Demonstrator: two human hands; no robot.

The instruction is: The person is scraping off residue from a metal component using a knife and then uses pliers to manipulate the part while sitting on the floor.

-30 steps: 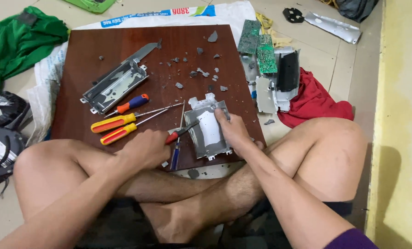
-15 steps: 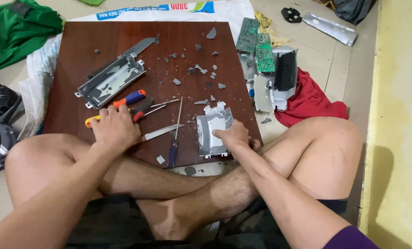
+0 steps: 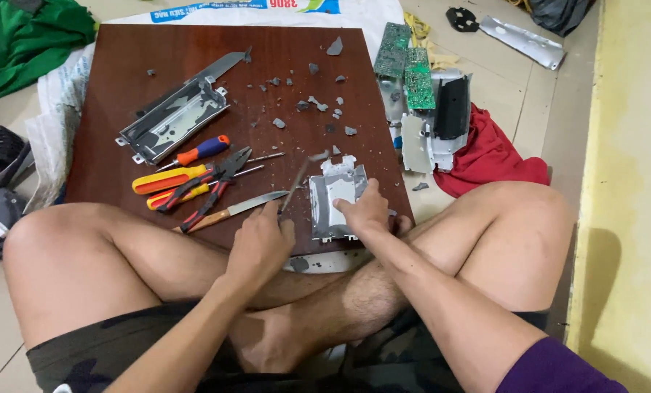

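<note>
Head view looks down on a person sitting cross-legged on the floor with a dark brown wooden board (image 3: 194,80) lying in front of the knees. Near the board's front edge, the right hand (image 3: 365,211) presses down flat on a small grey metal bracket (image 3: 334,195), fingers spread over its lower right corner and pinning it to the wood. Just beside it, the left hand (image 3: 260,244) is closed around the handle of a thin tool (image 3: 300,178) whose shaft slants up and to the right, its tip meeting the bracket's upper left edge; what kind of tool it is cannot be made out, since the shaft is blurred. Left of that hand lie a knife (image 3: 245,207) with a wooden handle, a pair of red-handled pliers (image 3: 212,188) and two yellow-handled screwdrivers (image 3: 172,178), all close together, with a smaller orange and blue screwdriver (image 3: 203,150) just above them. Farther back on the board sits a long metal frame (image 3: 172,120), tilted diagonally, and grey broken chips (image 3: 311,102) are scattered across the middle. Off the board's right side rest two green circuit boards (image 3: 405,62), a grey and black casing (image 3: 442,120) and a red cloth (image 3: 489,156). A green cloth (image 3: 27,36) lies at the far left.
</note>
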